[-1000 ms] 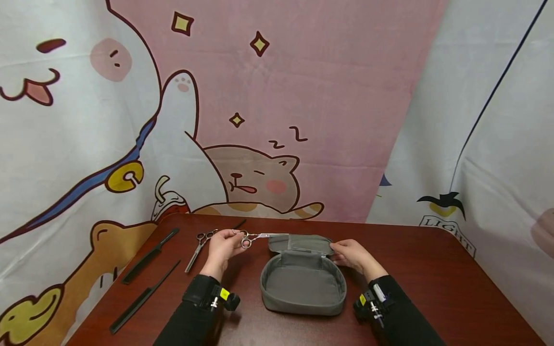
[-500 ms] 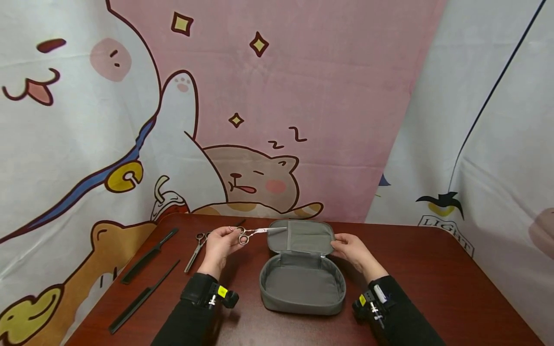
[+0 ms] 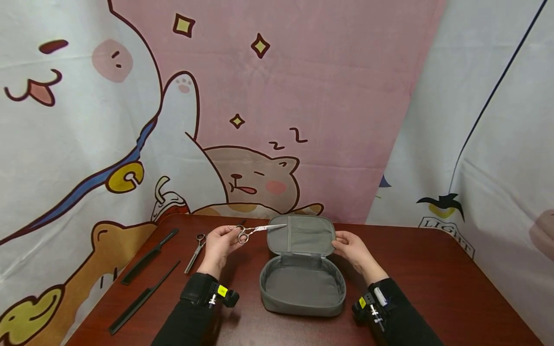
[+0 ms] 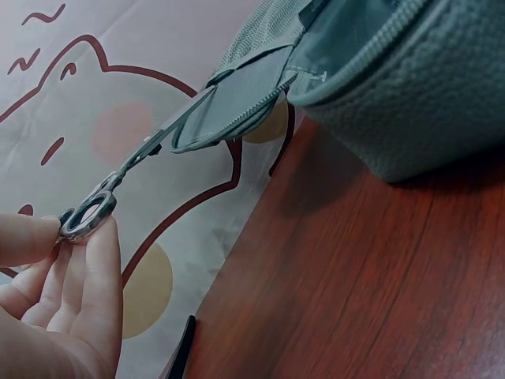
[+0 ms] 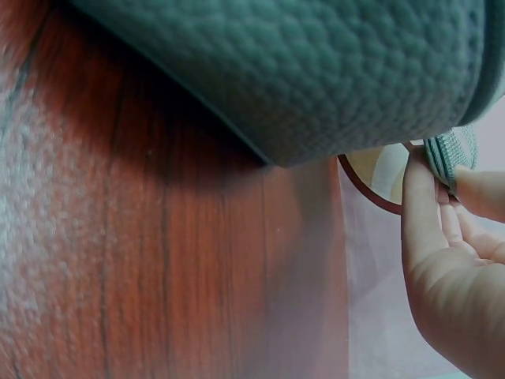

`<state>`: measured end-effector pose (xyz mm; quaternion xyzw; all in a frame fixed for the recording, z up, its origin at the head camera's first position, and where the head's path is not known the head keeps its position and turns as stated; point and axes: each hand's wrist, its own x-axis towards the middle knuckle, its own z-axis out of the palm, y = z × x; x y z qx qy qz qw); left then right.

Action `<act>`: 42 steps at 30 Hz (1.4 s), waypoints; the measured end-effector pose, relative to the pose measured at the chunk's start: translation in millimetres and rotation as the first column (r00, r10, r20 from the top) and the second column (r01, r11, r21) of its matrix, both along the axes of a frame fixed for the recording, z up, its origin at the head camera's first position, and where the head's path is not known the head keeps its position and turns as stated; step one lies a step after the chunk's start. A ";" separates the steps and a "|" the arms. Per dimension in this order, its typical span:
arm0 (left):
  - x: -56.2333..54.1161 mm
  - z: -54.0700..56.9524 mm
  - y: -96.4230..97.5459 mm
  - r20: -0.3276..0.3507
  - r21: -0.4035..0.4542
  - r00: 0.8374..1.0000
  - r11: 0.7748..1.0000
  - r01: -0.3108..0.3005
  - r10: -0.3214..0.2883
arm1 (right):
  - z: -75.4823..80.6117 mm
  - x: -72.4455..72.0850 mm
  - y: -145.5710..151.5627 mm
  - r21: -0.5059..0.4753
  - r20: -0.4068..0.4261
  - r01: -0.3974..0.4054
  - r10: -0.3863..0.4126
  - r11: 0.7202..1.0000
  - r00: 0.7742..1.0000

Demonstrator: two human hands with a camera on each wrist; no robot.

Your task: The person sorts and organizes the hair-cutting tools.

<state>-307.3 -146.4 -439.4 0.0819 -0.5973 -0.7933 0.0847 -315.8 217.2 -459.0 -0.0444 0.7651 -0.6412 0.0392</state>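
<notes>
My left hand (image 3: 220, 247) pinches a pair of silver scissors (image 3: 255, 230) by the finger rings. The blades point right and overlap the left part of the raised lid (image 3: 311, 236) of a grey zippered case (image 3: 303, 307). In the left wrist view the scissors' (image 4: 110, 183) tip is at the edge of a pocket inside the lid. My right hand (image 3: 356, 251) pinches the lid's right edge between thumb and fingers; the right wrist view shows the lid edge (image 5: 451, 158) in that grip. The case lies open on the table, its inside bare.
A second pair of scissors (image 3: 196, 252) lies left of my left hand, partly behind it. Farther left lie two black combs, a wide-handled one (image 3: 149, 257) and a thin-tailed one (image 3: 143, 299). Part of a dark thin item (image 3: 241, 222) shows behind my left hand. A printed cloth (image 3: 346, 120) hangs behind the table.
The lid has been tilted up by my right hand, so its inner side faces me more. My left hand has shifted slightly left and up with the scissors, whose blades now angle upward.
</notes>
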 end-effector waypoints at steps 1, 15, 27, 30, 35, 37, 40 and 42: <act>0.1 0.2 0.4 -0.001 -0.001 1.000 1.000 0.001 -0.001 | -0.1 0.0 0.0 0.001 -0.004 0.003 -0.003 1.000 1.000; -3.4 -1.5 7.6 -0.036 0.024 0.999 0.999 0.032 -0.031 | 3.8 4.1 -1.9 -0.017 -0.054 0.016 -0.017 1.000 0.998; -5.7 3.7 8.9 -0.050 -0.010 0.999 1.000 0.019 -0.020 | 3.5 6.5 1.4 -0.055 -0.080 0.002 -0.006 0.998 0.997; -7.6 2.1 9.2 -0.054 -0.055 0.999 0.998 0.003 -0.006 | 4.3 7.6 1.4 -0.062 -0.088 -0.003 -0.003 0.998 0.996; -9.6 0.7 14.2 -0.065 -0.119 0.998 0.992 -0.035 0.027 | 5.5 9.6 1.1 -0.096 -0.091 -0.010 0.001 0.995 0.996; -10.6 0.1 16.8 -0.064 -0.138 0.997 0.989 -0.053 0.044 | 5.5 10.1 1.1 -0.104 -0.098 -0.016 0.005 0.994 0.995; -11.1 -0.6 20.1 -0.068 -0.176 0.996 0.982 -0.072 0.061 | 5.1 11.0 1.0 -0.116 -0.115 -0.028 0.014 0.993 0.993; -10.9 -0.4 22.0 -0.073 -0.192 0.995 0.978 -0.082 0.069 | 4.6 11.0 1.3 -0.111 -0.125 -0.029 0.015 0.993 0.992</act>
